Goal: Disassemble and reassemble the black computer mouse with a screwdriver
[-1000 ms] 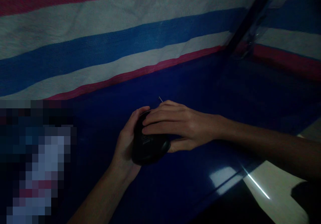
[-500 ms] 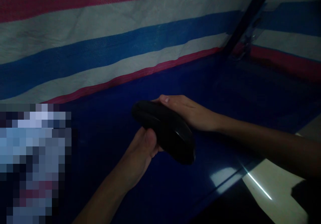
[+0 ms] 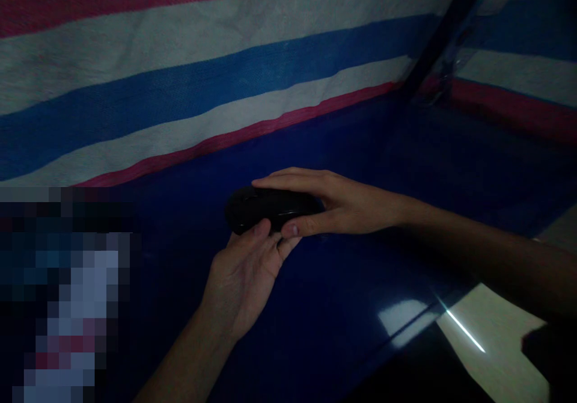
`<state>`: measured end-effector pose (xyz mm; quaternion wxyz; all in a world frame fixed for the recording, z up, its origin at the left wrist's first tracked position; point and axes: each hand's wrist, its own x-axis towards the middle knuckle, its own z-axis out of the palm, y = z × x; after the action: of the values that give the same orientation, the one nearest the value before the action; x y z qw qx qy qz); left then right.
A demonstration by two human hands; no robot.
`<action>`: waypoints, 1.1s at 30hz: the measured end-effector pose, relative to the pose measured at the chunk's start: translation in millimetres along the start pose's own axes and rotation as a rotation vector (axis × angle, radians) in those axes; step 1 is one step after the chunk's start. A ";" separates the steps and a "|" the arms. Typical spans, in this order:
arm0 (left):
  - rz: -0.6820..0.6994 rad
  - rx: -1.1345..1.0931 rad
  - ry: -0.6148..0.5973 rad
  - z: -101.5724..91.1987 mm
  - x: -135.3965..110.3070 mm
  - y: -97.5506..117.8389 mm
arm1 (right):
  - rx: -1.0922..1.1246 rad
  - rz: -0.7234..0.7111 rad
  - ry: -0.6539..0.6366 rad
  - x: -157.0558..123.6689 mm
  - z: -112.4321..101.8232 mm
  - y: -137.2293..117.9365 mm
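Note:
A black, rounded, oblong object (image 3: 265,204) with a glossy edge is held between both hands above the blue table; in the dim light I cannot make out its exact kind. My left hand (image 3: 247,270) supports it from below and the near side, palm turned up, with the thumb against its near edge. From the right, my right hand (image 3: 333,201) grips its right end, fingers stretched along the far side and thumb on the near side. The left fingers are partly hidden beneath the object.
A dark blue glossy tabletop (image 3: 333,307) lies under the hands. Behind it hangs a red, white and blue striped sheet (image 3: 225,84). A dark post (image 3: 444,36) stands at the back right corner. The lower left is pixelated. Pale floor (image 3: 496,337) shows at lower right.
The black object has turned to lie more level and shifted slightly left. My right hand has moved from its far side to wrap its right end, thumb now in front.

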<state>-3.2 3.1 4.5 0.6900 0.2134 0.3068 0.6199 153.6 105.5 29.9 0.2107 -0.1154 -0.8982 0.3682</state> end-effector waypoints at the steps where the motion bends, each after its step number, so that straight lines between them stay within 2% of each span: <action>1: 0.000 -0.023 -0.006 -0.8 0.1 0.6 | -0.006 0.007 -0.020 0.5 -2.2 0.2; 5: -0.042 -0.096 0.001 -0.9 1.7 5.3 | -0.009 -0.013 -0.054 0.9 -9.2 1.4; 10: -0.127 -0.101 0.154 -0.8 7.8 10.1 | -0.134 -0.029 -0.073 -1.2 -7.0 3.0; 17: -0.136 -0.124 0.288 -3.1 13.2 12.8 | -0.155 -0.059 -0.041 -3.5 0.0 5.0; 24: -0.192 -0.104 0.438 -4.0 15.7 18.1 | -0.028 -0.056 0.027 -1.2 4.9 7.4; 28: -0.212 -0.121 0.451 -4.7 18.2 18.2 | 0.087 -0.021 0.087 -0.3 7.4 11.4; 33: -0.231 -0.141 0.462 -5.0 23.0 18.1 | 0.117 -0.014 0.117 -0.1 8.2 15.7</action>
<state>-18.7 27.9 9.5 0.6809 -0.0189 0.4346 0.5891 150.7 111.5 13.5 0.2719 -0.1182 -0.8619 0.4113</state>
